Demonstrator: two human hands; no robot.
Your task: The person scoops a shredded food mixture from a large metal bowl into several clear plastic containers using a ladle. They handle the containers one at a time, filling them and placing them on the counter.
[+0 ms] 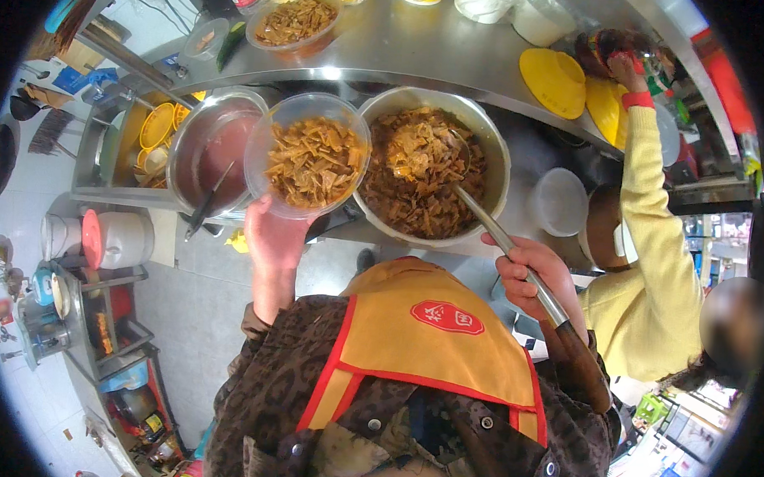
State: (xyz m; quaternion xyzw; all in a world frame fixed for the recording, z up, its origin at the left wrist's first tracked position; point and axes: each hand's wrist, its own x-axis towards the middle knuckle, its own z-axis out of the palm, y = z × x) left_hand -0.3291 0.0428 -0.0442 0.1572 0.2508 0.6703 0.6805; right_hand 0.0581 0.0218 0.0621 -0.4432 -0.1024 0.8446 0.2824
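My left hand holds a round clear plastic tub by its near rim side; brown strips of food partly fill it. In my right hand is the long metal handle of a ladle, whose end is wooden. The ladle's bowl, heaped with food pieces, rests among darker brown pieces in a large metal pot. The tub stands out over the gap between this pot and a metal pot of reddish liquid at its left.
A second filled tub sits on the steel shelf beyond. Yellow bowls lie at the shelf's right. An empty translucent tub is right of the large pot. A person in a yellow sleeve reaches over that shelf.
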